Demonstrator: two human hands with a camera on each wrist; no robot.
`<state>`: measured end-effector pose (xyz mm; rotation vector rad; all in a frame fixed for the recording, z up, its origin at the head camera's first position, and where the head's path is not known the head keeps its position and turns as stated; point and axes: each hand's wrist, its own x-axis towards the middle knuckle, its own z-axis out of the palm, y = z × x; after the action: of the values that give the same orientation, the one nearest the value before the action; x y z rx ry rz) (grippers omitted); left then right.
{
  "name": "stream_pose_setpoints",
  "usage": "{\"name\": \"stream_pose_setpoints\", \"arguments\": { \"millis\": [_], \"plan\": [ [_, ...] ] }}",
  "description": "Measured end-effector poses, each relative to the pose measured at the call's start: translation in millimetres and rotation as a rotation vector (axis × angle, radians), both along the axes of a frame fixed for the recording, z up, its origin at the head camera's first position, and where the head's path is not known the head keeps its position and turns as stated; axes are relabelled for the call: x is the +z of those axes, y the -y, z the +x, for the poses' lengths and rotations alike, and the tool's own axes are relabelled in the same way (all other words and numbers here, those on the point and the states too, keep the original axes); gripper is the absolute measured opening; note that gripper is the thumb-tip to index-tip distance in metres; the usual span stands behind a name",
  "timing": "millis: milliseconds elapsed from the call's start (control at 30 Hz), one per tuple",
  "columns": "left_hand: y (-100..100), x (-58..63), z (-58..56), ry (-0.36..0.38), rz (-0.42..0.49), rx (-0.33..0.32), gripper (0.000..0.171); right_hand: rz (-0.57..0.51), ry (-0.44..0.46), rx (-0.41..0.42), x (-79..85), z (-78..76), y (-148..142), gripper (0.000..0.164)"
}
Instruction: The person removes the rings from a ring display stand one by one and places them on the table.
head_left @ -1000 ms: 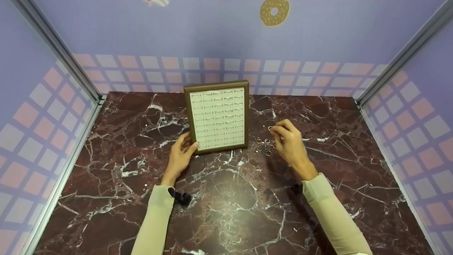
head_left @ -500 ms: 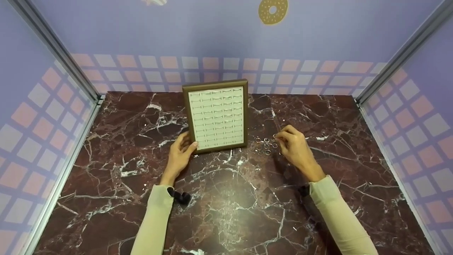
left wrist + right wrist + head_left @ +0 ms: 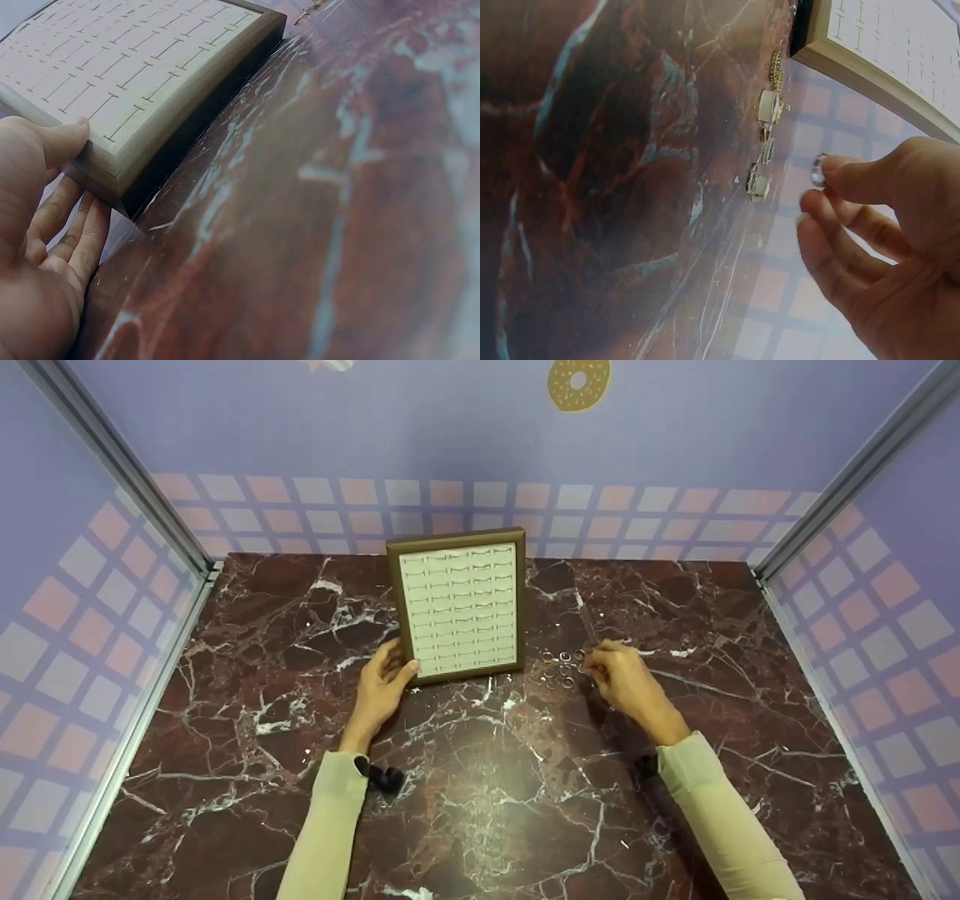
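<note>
A wood-framed ring display board (image 3: 463,607) with rows of slots in its pale pad stands tilted on the table. My left hand (image 3: 380,686) grips its lower left corner. In the left wrist view the thumb (image 3: 66,141) lies on the front edge, with the other fingers behind and under the frame. To the board's right, my right hand (image 3: 626,679) is just above the table. Its thumb and fingertips pinch a silver ring (image 3: 820,171), plainest in the right wrist view. Beside that hand several loose rings (image 3: 566,669) lie in a small group.
The table (image 3: 480,780) is dark red marble with white veins. Purple panels with pink and white squares (image 3: 448,493) close off the back and both sides. A black strap mount (image 3: 384,776) sits at the left wrist.
My right hand has come nearer and slightly right, lower beside the loose rings, still pinching a ring. The left hand and the board hold their place, apart from a slight shift of the whole view.
</note>
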<state>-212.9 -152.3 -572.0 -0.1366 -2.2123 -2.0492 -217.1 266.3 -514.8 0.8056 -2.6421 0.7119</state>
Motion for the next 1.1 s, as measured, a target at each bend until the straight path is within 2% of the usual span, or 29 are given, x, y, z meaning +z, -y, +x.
{"name": "stream_pose_setpoints", "arguments": {
  "millis": [233, 600, 1100],
  "plan": [
    [0.5, -0.2, 0.0, 0.002, -0.003, -0.011, 0.055, 0.086, 0.053, 0.027, -5.9, -2.5, -1.9, 0.016],
    [0.0, -1.0, -0.8, 0.014, -0.014, 0.011, 0.052, 0.100, 0.051, 0.048, -15.6, -3.7, -4.5, 0.012],
    [-0.8, 0.5, -0.1, 0.018, 0.003, 0.015, 0.053, 0.092, 0.087, 0.057, -18.7, -3.3, -3.9, 0.015]
  ]
}}
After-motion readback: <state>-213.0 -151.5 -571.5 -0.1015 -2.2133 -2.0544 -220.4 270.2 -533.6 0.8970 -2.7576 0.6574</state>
